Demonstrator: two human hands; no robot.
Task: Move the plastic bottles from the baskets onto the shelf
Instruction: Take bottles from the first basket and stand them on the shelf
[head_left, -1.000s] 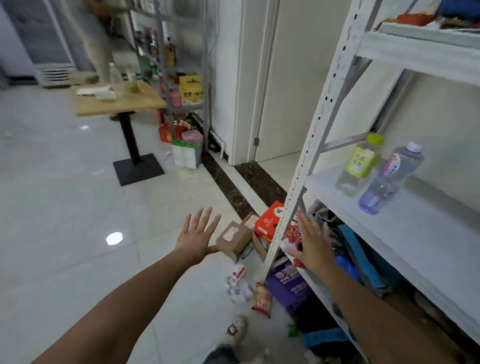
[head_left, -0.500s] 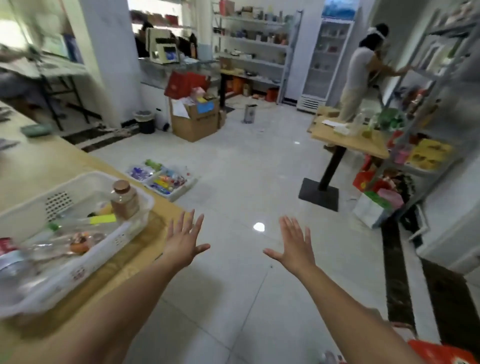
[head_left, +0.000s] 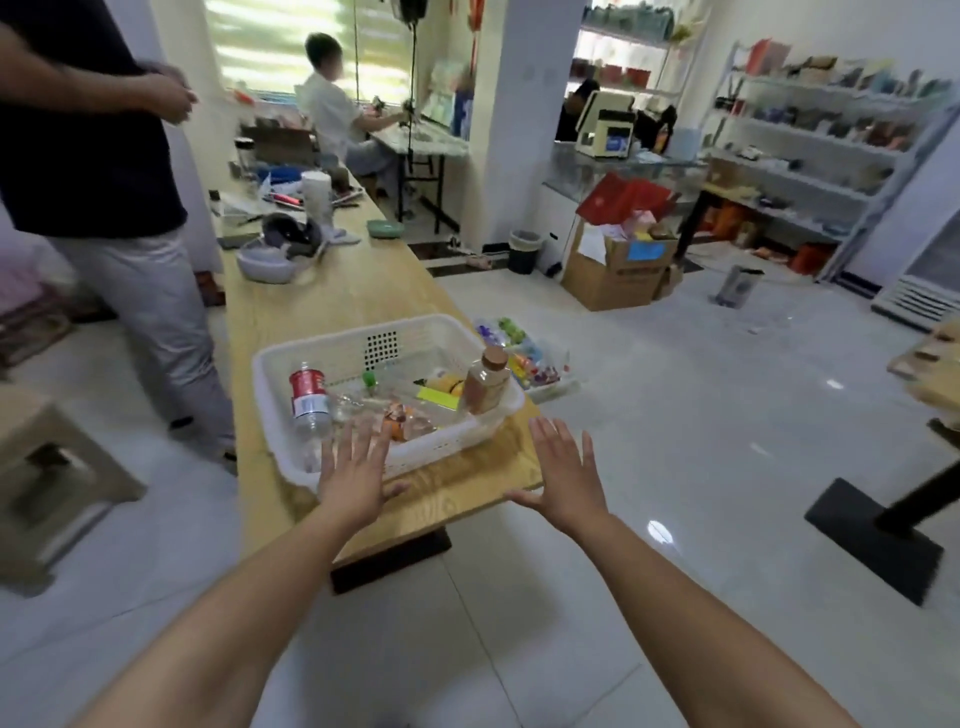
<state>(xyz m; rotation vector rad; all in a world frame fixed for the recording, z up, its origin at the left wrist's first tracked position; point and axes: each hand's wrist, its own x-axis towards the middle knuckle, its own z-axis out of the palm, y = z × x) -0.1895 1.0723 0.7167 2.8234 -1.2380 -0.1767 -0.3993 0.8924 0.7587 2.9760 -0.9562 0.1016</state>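
A white plastic basket (head_left: 291, 358) stands on the near end of a long wooden table (head_left: 332, 296). Inside it lie several plastic bottles: a clear one with a red label (head_left: 309, 402) at the left, a brown bottle with a tan cap (head_left: 486, 382) upright at the right, and a yellow-labelled one (head_left: 441, 392) lying flat between them. My left hand (head_left: 353, 475) is open, fingers spread, over the basket's near rim. My right hand (head_left: 563, 470) is open too, just right of the table's corner. Neither hand holds anything.
A person in a dark shirt (head_left: 93, 171) stands left of the table. Bowls and clutter (head_left: 270, 260) sit farther along it. A floor tray of small items (head_left: 524, 358) lies behind the basket. A cardboard box (head_left: 618, 270), distant shelves (head_left: 810, 156) and a black table base (head_left: 878, 535) stand to the right.
My view has swung left from the shelf, across the room, to the table. The basket is now straight ahead and both open hands have come close to it.
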